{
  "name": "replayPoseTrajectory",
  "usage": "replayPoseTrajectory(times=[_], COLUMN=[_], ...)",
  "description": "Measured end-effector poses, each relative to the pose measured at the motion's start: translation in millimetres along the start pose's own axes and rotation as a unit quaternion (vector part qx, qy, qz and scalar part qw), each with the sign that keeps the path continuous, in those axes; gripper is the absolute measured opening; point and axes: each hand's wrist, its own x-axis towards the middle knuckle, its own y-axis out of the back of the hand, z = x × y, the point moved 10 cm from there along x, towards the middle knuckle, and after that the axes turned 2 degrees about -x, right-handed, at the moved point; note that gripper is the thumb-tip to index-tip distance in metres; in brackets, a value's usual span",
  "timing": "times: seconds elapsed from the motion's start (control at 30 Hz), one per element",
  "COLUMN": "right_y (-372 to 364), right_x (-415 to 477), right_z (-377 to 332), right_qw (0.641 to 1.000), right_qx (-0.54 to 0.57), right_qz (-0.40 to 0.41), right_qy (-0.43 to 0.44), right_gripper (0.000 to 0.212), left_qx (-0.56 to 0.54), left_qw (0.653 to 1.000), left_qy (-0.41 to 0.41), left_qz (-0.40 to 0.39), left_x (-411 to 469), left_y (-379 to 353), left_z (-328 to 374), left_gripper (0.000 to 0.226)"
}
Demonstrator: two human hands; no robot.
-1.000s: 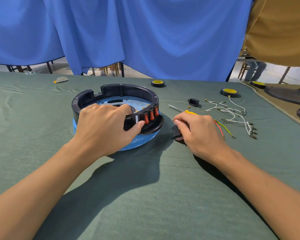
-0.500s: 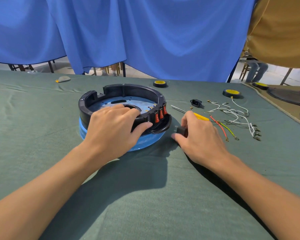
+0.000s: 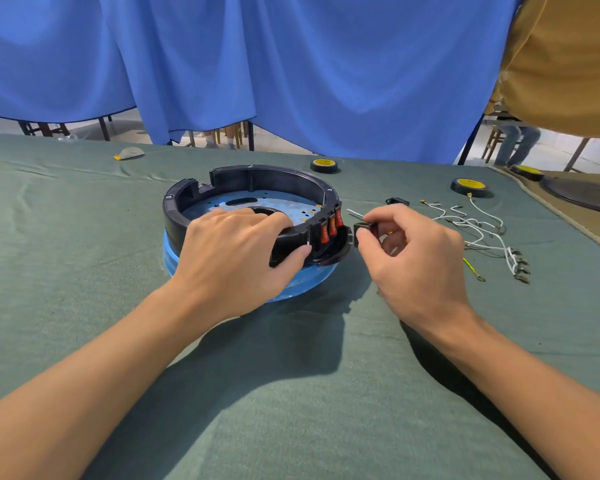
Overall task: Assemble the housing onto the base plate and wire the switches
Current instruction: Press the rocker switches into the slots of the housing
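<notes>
A black ring-shaped housing [image 3: 257, 181] sits on a round blue base plate [image 3: 309, 277] in the middle of the green table. Three red rocker switches [image 3: 331, 226] are set in its front right wall. My left hand [image 3: 236, 251] grips the housing's near rim, fingers inside and thumb on the outer wall. My right hand [image 3: 413, 258] pinches a small black switch [image 3: 362, 227] between thumb and fingers, just right of the red switches and close to the housing's edge. A screwdriver shaft [image 3: 354, 213] shows behind that hand.
Loose white, yellow-green and dark wires [image 3: 482, 237] with terminals lie to the right. A black socket part [image 3: 397, 201] and two tape rolls [image 3: 324, 165] [image 3: 468, 186] lie farther back. Dark round parts [image 3: 582, 195] sit at the right edge. A blue curtain hangs behind.
My right hand has lifted the small black switch off the cloth and brought it up to the housing's right side. The left hand keeps its grip on the housing.
</notes>
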Motion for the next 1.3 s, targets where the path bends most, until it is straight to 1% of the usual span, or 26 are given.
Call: replayPoseTrajectory(times=[0.1, 0.2, 0.3, 0.43, 0.6, 0.83, 1.0, 1.17, 1.3], right_y=[-10.1, -21.9, -22.9, -23.6, -25.0, -28.9, -31.3, -32.0, -29.1], right_x=[-5.2, -12.3, -13.6, -14.7, -16.8, -16.9, -13.8, -14.7, -19.0], right_z=[-11.2, -20.0, -21.9, -23.1, -28.5, -28.5, -24.4, -27.7, -30.1], right_qw=[0.995, 0.99, 0.992, 0.995, 0.994, 0.992, 0.99, 0.99, 0.991], right_qx=[0.095, 0.127, 0.11, 0.071, 0.075, 0.083, 0.107, 0.088, 0.08], right_qz=[-0.037, -0.066, -0.06, -0.056, -0.047, -0.05, -0.049, -0.044, -0.02], right_qy=[0.005, 0.013, 0.028, 0.046, 0.069, 0.081, 0.078, 0.098, 0.104], right_gripper=[0.014, 0.016, 0.017, 0.016, 0.018, 0.018, 0.009, 0.007, 0.01], left_qx=[-0.023, -0.033, -0.039, -0.038, -0.051, -0.063, -0.059, -0.063, -0.06], left_qw=[1.0, 0.999, 0.999, 0.999, 0.999, 0.998, 0.998, 0.997, 0.997], left_qy=[0.004, 0.005, 0.01, 0.012, 0.01, 0.008, 0.017, 0.022, 0.01], left_qz=[0.004, 0.007, 0.007, 0.007, 0.011, 0.015, 0.026, 0.038, 0.049], left_x=[-0.2, -0.1, -0.2, -0.1, 0.3, 0.2, 0.8, 0.6, -0.1], left_y=[0.5, 1.6, 1.5, 0.6, 0.9, 0.6, 1.2, 1.8, 4.1], left_z=[0.9, 1.5, 1.0, 0.6, 1.8, 2.7, 2.0, 0.9, 1.7], left_gripper=[0.03, 0.034, 0.039, 0.031, 0.041, 0.045, 0.047, 0.052, 0.046])
